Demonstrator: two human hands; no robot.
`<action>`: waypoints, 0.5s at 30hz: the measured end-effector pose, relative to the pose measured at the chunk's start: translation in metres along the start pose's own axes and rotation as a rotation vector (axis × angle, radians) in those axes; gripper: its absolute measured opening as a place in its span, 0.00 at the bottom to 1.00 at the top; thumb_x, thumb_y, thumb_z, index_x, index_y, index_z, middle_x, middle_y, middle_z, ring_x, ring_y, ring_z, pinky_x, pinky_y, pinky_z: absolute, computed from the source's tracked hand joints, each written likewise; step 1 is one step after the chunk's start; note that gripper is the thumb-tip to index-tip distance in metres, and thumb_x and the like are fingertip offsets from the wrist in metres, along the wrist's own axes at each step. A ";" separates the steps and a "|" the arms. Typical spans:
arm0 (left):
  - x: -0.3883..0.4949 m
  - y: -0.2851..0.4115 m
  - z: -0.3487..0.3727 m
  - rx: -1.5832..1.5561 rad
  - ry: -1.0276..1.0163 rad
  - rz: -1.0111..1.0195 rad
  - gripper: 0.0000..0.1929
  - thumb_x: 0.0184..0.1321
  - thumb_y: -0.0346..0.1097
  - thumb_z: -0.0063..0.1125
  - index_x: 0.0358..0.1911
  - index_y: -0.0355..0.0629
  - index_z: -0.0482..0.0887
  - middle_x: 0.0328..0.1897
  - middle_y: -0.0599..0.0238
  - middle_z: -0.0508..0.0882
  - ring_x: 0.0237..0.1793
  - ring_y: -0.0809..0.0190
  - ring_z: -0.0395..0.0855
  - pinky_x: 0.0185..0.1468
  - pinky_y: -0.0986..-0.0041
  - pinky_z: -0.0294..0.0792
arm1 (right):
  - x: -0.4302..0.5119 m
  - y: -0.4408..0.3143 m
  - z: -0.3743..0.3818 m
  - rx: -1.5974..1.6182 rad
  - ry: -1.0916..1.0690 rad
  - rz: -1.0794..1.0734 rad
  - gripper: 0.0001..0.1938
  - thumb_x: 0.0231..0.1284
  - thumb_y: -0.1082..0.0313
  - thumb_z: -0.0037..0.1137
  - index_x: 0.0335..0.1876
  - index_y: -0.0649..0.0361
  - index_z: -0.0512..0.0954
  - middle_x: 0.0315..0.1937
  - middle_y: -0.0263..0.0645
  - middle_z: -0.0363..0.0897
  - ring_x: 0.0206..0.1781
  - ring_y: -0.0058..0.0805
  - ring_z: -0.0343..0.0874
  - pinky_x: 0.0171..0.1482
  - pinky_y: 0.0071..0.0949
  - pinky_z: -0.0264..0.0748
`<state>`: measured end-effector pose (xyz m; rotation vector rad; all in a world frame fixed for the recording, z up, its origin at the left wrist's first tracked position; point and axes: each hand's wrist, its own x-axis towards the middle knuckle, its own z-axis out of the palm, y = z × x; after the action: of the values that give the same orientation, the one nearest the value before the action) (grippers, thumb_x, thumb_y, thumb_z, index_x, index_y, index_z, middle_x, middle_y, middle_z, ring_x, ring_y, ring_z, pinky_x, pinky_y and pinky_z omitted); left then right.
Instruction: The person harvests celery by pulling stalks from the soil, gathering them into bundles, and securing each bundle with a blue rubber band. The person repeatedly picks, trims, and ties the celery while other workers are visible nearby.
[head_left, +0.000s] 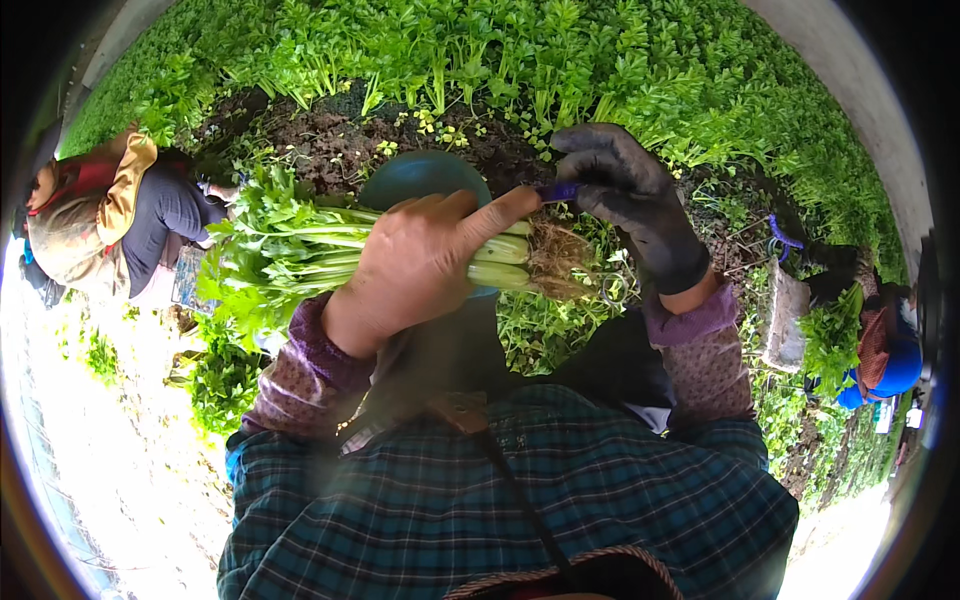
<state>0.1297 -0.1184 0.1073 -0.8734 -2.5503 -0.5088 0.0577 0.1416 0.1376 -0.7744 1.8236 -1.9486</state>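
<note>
My bare left hand (409, 266) grips a bunch of celery (499, 262) laid sideways over my knee, its leaves to the left and its stringy roots (559, 255) to the right. Between my left fingertips and my gloved right hand (630, 202) runs a short purple tie strip (560, 193) with writing on it. The dark right glove pinches the strip's right end, just above the roots. A teal rounded surface (424, 176) shows behind the bunch, at my knee.
Dense celery plants (525, 45) grow beyond a strip of bare soil (330, 142). A co-worker (112, 217) crouches at the left. Another person (885, 352) is at the right, beside cut celery (829, 337) and a pale slab-like object (786, 319). Purple strips (784, 234) lie nearby.
</note>
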 end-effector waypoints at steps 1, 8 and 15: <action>0.000 0.000 0.000 -0.009 0.002 0.003 0.43 0.48 0.28 0.65 0.73 0.65 0.71 0.29 0.63 0.77 0.28 0.52 0.81 0.32 0.59 0.76 | 0.001 0.001 0.001 0.046 0.015 -0.021 0.24 0.63 0.77 0.58 0.65 0.64 0.73 0.49 0.38 0.79 0.51 0.22 0.78 0.53 0.22 0.76; 0.002 0.004 -0.003 0.132 -0.134 0.080 0.38 0.51 0.32 0.67 0.71 0.61 0.73 0.30 0.63 0.78 0.29 0.52 0.82 0.33 0.58 0.76 | 0.005 -0.007 -0.016 -0.007 0.103 -0.240 0.23 0.63 0.75 0.60 0.64 0.58 0.75 0.58 0.40 0.76 0.56 0.25 0.77 0.56 0.23 0.78; 0.003 0.004 -0.008 0.000 0.007 0.043 0.37 0.52 0.38 0.71 0.70 0.56 0.74 0.30 0.63 0.79 0.31 0.52 0.83 0.34 0.57 0.76 | -0.009 -0.017 -0.024 -0.058 0.065 0.009 0.26 0.65 0.72 0.61 0.68 0.64 0.71 0.50 0.36 0.77 0.52 0.20 0.76 0.54 0.21 0.75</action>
<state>0.1314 -0.1174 0.1162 -0.9226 -2.5199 -0.4982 0.0519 0.1674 0.1527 -0.7274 1.9259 -1.9444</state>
